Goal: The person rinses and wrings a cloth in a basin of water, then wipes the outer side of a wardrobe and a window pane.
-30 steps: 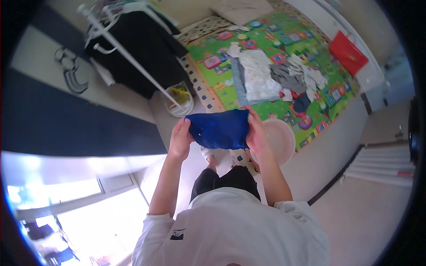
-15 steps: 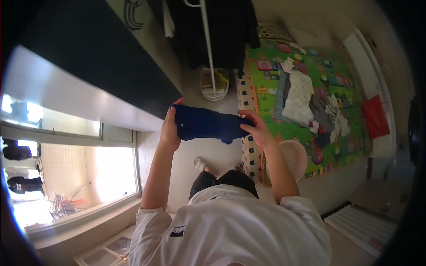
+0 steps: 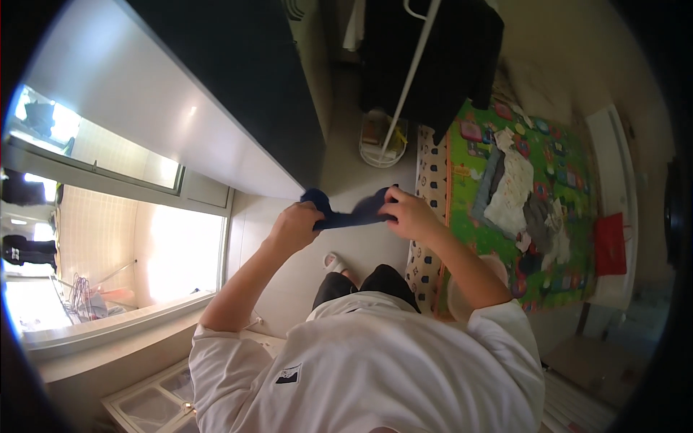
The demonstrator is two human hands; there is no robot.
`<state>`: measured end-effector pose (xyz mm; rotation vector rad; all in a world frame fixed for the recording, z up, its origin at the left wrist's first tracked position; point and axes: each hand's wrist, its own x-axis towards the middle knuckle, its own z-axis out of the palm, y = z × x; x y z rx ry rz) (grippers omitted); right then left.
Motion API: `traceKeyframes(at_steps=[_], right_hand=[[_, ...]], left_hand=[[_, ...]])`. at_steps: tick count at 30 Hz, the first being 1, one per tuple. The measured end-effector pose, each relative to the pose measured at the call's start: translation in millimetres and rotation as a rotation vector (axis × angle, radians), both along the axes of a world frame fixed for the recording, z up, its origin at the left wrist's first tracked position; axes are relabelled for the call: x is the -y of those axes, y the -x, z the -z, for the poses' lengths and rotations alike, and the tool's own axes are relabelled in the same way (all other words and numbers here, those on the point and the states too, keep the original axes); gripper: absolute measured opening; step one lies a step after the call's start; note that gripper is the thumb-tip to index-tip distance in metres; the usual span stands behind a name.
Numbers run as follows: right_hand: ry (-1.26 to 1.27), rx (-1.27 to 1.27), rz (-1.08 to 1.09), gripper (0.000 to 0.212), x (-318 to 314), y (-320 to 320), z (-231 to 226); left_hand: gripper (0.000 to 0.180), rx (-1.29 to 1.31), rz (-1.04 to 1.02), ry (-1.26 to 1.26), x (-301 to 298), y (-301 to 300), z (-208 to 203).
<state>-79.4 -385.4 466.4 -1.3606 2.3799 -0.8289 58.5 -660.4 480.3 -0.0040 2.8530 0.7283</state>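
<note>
A dark blue piece of cloth clothing (image 3: 355, 216) stretches between my two hands in front of my waist. Its exact kind does not show. My left hand (image 3: 294, 225) is closed on the left end, where a bunched part sticks up past the fingers. The other end is pinched by my right hand (image 3: 411, 215), thumb and fingers together. Between the hands the cloth sags a little, and its far edge dips in the middle.
Close by my left hand is the corner of a tall dark cabinet (image 3: 289, 108). A white clothes stand (image 3: 415, 72) with black clothing is ahead. On the right, a green patterned mat (image 3: 469, 216) bears a pile of clothes (image 3: 511, 187); a pale basin (image 3: 462, 296) stands beside my right forearm.
The blue cloth was spread flat between my hands and is now narrower and gathered. My hands have turned knuckles-up and come closer together. The view has swung to the left.
</note>
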Motion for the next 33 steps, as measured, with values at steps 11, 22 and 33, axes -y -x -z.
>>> traceKeyframes(at_steps=[11, 22, 33], right_hand=[[0.36, 0.587, 0.476, 0.024, 66, 48, 18], [0.425, -0.051, -0.162, 0.035, 153, 39, -41], [0.897, 1.625, 0.051, 0.058, 253, 144, -40]], left_hand=[[0.034, 0.151, -0.503, -0.518, 43, 20, -67], [0.044, -0.113, -0.845, -1.067, 14, 97, -27], [0.043, -0.591, -0.556, -0.173, 36, 172, -135]])
